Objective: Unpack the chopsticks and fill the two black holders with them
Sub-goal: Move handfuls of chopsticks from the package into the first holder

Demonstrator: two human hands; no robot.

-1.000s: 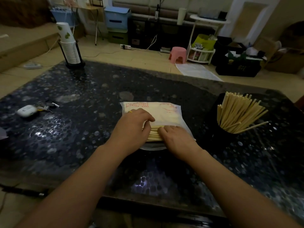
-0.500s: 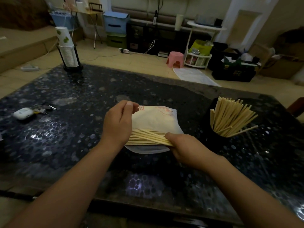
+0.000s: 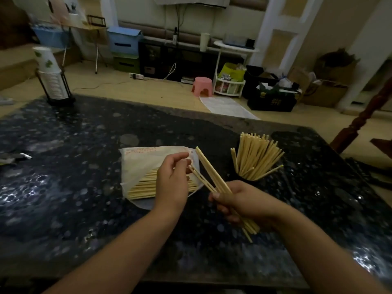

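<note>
- Right hand [image 3: 244, 201] was clenched around a bundle of chopsticks [image 3: 214, 172], lifted off the table [image 3: 63, 187] just right of the packet [image 3: 148, 164]. The sticks slanted up and left, tips above the packet's right edge, butt ends poking out below the palm.
- Left hand [image 3: 172, 181] hovered over the packet's right half, thumb and fingertips pinching the tip of one or two sticks that splayed out from the bundle.
- Packet lay flat on the dark speckled table, its plastic torn open on the near side; a layer of loose chopsticks [image 3: 142, 186] showed inside, lying crosswise.
- Right of the packet, a black holder [image 3: 247, 178] stood packed with upright chopsticks [image 3: 254, 155] fanning outward. Holder body mostly lost against the dark table; only its near rim could be made out.
- Only one holder could be made out.
- Far left of the packet, at the table's back corner, a stack of paper cups [image 3: 51, 77] stood in a wire rack.
- Beyond the packet, on the floor, a pink stool [image 3: 202, 85].
</note>
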